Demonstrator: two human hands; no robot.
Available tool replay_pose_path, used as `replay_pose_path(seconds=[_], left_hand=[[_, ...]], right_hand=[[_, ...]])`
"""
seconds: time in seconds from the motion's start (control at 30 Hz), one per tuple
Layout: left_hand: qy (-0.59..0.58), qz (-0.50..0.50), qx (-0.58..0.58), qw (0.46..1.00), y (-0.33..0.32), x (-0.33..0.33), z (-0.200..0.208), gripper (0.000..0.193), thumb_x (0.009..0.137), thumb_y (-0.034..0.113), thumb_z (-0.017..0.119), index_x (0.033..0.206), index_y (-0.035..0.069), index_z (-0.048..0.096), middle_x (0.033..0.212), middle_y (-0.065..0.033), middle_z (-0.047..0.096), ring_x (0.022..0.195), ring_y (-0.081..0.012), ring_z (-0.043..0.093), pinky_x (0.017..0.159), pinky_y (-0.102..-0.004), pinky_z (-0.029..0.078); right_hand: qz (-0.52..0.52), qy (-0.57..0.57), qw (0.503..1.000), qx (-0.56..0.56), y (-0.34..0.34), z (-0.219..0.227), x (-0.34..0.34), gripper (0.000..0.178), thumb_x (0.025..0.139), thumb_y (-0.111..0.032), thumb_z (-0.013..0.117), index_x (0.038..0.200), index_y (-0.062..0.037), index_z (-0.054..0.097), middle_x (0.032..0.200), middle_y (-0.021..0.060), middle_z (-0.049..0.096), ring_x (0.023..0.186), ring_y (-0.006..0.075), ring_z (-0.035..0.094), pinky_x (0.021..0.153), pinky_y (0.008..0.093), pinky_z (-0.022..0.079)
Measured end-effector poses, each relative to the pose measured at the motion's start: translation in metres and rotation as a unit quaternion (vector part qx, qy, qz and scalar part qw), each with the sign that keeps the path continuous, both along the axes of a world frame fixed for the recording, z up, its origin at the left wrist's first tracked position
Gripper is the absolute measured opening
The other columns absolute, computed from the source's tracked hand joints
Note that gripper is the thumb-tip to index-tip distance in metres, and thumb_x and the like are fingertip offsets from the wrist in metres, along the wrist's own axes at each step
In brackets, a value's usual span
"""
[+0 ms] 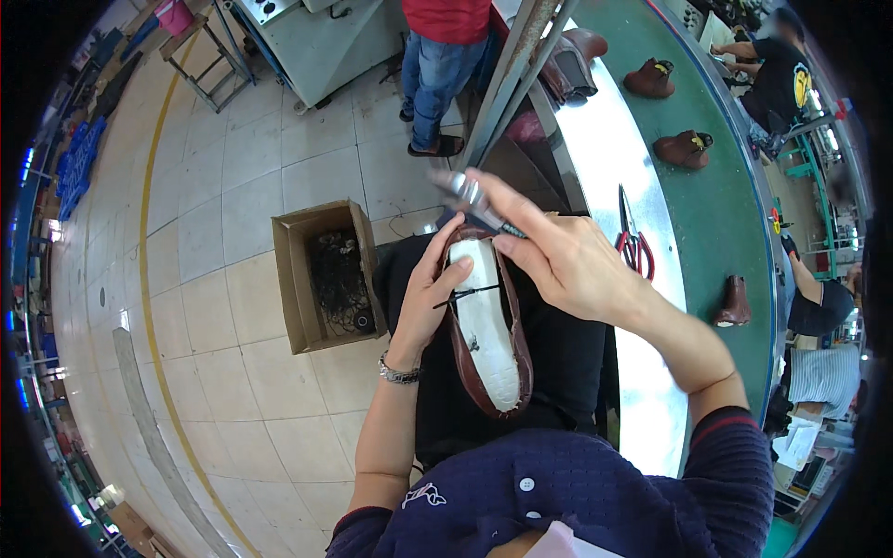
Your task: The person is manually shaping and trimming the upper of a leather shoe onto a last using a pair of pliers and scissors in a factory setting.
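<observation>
A brown leather shoe upper (pixel 525 361) lies across my lap with its underside up, showing a pale insole (pixel 493 358) inside the leather edge. A thin black cord (pixel 473 293) crosses the insole. My left hand (pixel 430 290) grips the shoe at its left side, thumb on the insole near the far end. Above that far end, my right hand (pixel 567 256) is closed round a silver metal hand tool (pixel 468 192). Motion smears the tool's tip, so its exact kind is unclear. The thumb of the right hand is close to the shoe's edge.
An open cardboard box (pixel 288 288) with dark scraps stands on the floor to the left. Red-handled scissors (pixel 635 251) lie on the metal bench (pixel 651 372) at right. Beyond, a green conveyor (pixel 716 223) carries several brown shoes. A person in red (pixel 446 23) stands ahead; others work far right.
</observation>
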State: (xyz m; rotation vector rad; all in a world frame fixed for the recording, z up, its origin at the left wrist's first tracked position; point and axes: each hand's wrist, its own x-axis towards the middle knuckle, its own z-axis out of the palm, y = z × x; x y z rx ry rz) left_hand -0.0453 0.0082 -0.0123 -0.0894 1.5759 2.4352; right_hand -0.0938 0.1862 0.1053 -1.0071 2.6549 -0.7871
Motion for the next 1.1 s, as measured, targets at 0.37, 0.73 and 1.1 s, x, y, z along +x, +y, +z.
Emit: replay_pose_path(seconds=[0.37,0.73,1.1], left_hand=[[0.040,-0.017,-0.031,0.999,0.004,-0.010,0.011,0.053,0.090,0.010,0.059,0.141,0.006,0.047,0.127,-0.0074,0.057,0.114,-0.0156,0.053,0.101,-0.0276,0.038],[0.045,-0.039,-0.117,0.991,-0.003,-0.011,0.017,0.049,0.089,0.013,0.063,0.136,0.007,0.054,0.126,-0.0056,0.059,0.115,-0.0151,0.054,0.102,-0.0279,0.038],[-0.003,0.140,-0.075,0.987,-0.002,0.052,0.021,0.046,0.100,0.021,0.056,0.141,0.005,0.047,0.136,-0.0071,0.055,0.117,-0.0136,0.054,0.100,-0.0296,0.043]], right_hand=[[-0.331,-0.124,0.921,-0.164,0.073,-0.029,0.069,0.057,0.097,-0.017,0.052,0.150,-0.0152,0.029,0.081,0.0222,0.066,0.073,0.0371,0.067,0.065,0.0413,0.053],[-0.586,-0.026,0.785,0.200,0.225,-0.139,0.191,0.057,0.086,-0.016,0.066,0.139,-0.0083,0.047,0.119,0.0238,0.057,0.113,0.0375,0.056,0.092,0.0454,0.046],[-0.494,-0.068,0.864,0.073,0.243,-0.163,0.057,0.040,0.078,-0.020,0.076,0.108,0.0015,0.060,0.080,0.0147,0.067,0.072,0.0298,0.067,0.069,0.0383,0.052]])
